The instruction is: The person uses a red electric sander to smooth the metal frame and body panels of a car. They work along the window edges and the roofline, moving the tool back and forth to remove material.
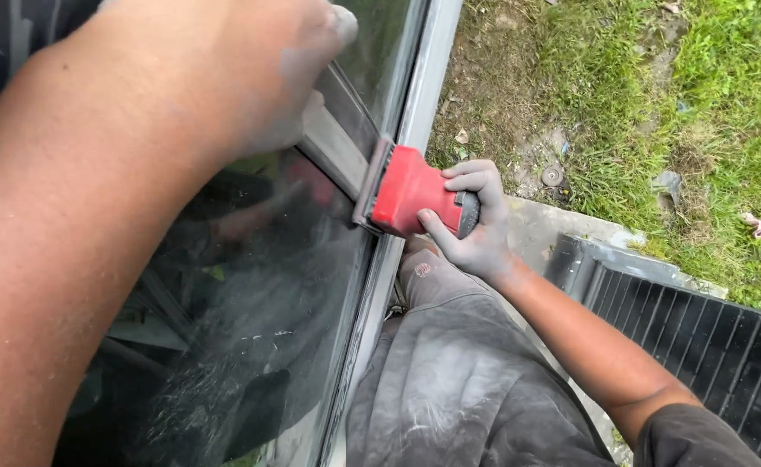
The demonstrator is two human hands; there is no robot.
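My right hand (475, 220), dusted grey, grips a red hand sander (408, 188) by its dark rear grip. The sander's flat pad presses against the grey window frame bar (337, 147). My left hand (264, 65) is braced against the same bar higher up, fingers spread on the frame beside the glass, holding nothing. My left forearm fills the near left of the view. The dark window glass (251, 329) reflects the sander and my arm.
A grey outer frame edge (423, 86) runs down the window's right side. My dusty grey trousers (458, 372) are below. A black ribbed unit (709, 337) stands at lower right on a concrete slab (544, 229). Grass and bare dirt (683, 104) lie beyond.
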